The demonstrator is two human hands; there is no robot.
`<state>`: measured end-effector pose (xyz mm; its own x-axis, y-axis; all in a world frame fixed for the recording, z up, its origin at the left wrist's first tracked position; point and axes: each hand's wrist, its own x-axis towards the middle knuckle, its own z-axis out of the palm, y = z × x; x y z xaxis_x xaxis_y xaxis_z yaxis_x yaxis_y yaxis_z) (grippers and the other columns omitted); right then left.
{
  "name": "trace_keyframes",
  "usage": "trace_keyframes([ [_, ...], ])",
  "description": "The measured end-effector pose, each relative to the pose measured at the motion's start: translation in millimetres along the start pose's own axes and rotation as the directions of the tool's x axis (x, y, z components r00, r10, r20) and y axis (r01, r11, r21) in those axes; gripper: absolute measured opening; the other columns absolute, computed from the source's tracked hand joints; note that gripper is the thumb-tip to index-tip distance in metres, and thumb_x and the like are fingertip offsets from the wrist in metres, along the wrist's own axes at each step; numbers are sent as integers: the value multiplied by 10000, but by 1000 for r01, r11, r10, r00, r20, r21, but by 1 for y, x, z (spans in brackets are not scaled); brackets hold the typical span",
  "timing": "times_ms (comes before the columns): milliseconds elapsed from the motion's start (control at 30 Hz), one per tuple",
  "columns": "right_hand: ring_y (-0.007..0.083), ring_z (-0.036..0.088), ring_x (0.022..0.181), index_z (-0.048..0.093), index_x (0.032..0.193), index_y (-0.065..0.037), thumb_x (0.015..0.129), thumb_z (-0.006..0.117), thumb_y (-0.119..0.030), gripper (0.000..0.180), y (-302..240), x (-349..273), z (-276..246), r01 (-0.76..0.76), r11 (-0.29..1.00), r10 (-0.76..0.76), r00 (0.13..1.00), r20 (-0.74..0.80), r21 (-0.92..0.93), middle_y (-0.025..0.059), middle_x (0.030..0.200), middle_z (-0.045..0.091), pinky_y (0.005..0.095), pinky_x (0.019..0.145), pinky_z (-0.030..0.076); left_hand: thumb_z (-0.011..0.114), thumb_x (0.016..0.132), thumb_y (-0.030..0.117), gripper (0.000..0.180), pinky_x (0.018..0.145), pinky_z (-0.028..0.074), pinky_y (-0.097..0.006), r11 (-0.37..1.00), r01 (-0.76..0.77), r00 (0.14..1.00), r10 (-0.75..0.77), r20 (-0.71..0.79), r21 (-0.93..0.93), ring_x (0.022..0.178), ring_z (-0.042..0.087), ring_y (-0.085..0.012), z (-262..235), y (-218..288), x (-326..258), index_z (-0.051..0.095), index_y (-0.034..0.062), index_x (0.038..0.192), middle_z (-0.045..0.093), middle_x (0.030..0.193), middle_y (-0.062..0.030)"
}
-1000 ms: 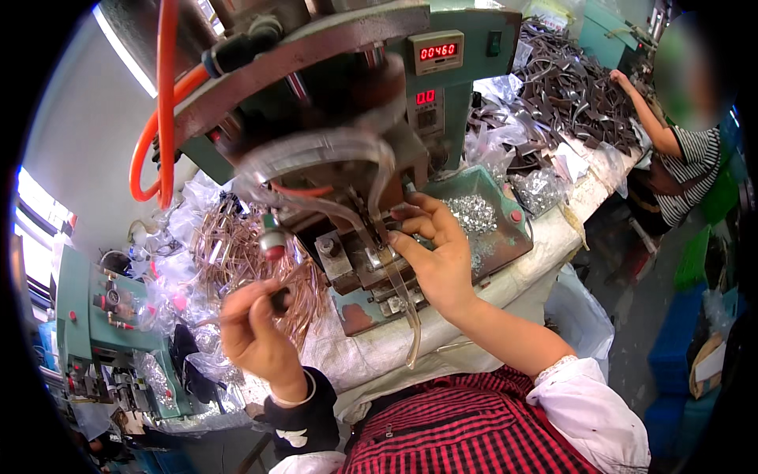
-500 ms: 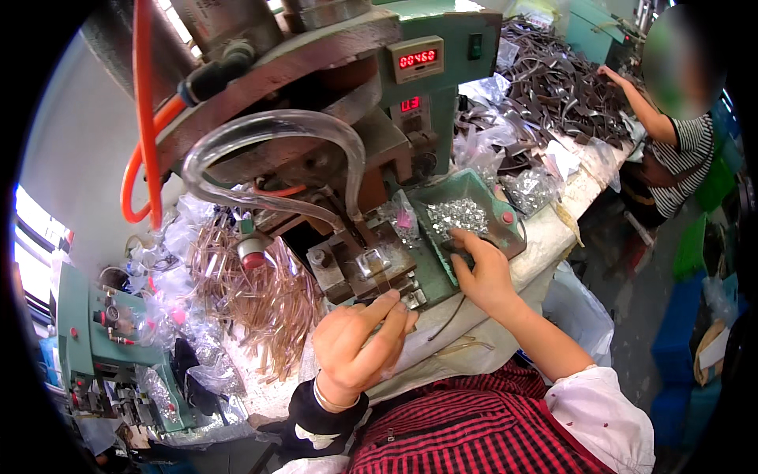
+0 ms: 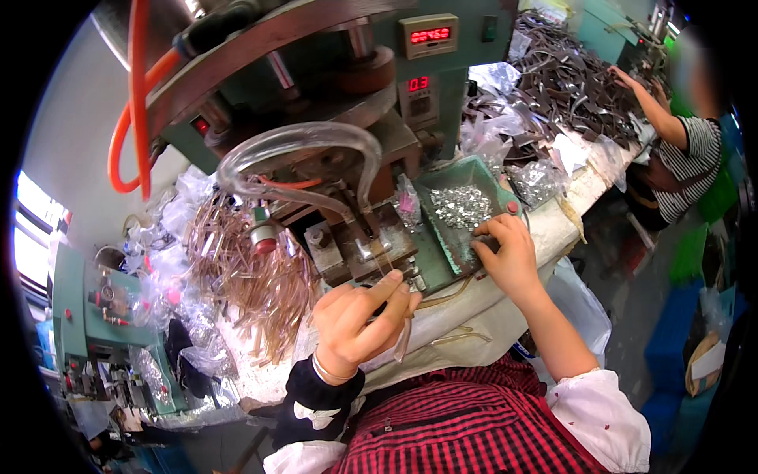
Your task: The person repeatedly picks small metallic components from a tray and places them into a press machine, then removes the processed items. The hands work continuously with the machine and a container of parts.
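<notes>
Within the last second, the right hand (image 3: pixel 512 257) has been shifted from the metal die (image 3: pixel 379 243) to the green tray (image 3: pixel 447 251) of metal pieces (image 3: pixel 458 207). The translucent strap (image 3: pixel 403 341) is clamped in the left hand's (image 3: pixel 355 320) fingers, just before the die, and is thus kept steady. Whether anything is pinched by the right fingers cannot be told. The die is overhung by a clear hose (image 3: pixel 304 134); piled strips (image 3: pixel 245 265) are noted leftward.

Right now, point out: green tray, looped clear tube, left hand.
Green tray (image 3: pixel 467 174), head view: bare back inner wall.
Looped clear tube (image 3: pixel 304 137), head view: top of the bend.
Left hand (image 3: pixel 353 322), head view: back of the hand.
</notes>
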<state>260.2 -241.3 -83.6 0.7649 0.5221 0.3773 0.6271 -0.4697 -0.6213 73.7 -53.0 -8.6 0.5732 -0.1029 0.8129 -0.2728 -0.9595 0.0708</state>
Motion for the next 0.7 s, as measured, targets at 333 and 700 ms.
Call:
trace_keyframes([
  [333,321,641,915,657,945,-7,848,662,38,108,3,-1,23,-130,976,142,988,-58,177,141,925,674,401,826,493,804,789,47,189,652,481,-325,911,400,870,-343,-353,100,710,609,-185,-82,26,-59,747,30,968,723,948,-94],
  [700,275,661,888,709,976,-3,878,668,19,108,-1,1,31,-6,944,81,974,-212,329,125,949,694,348,809,504,789,714,83,66,807,457,-422,400,544,714,-682,-158,737,899,571,-307,-65,-148,-155,746,102,761,611,877,-65],
])
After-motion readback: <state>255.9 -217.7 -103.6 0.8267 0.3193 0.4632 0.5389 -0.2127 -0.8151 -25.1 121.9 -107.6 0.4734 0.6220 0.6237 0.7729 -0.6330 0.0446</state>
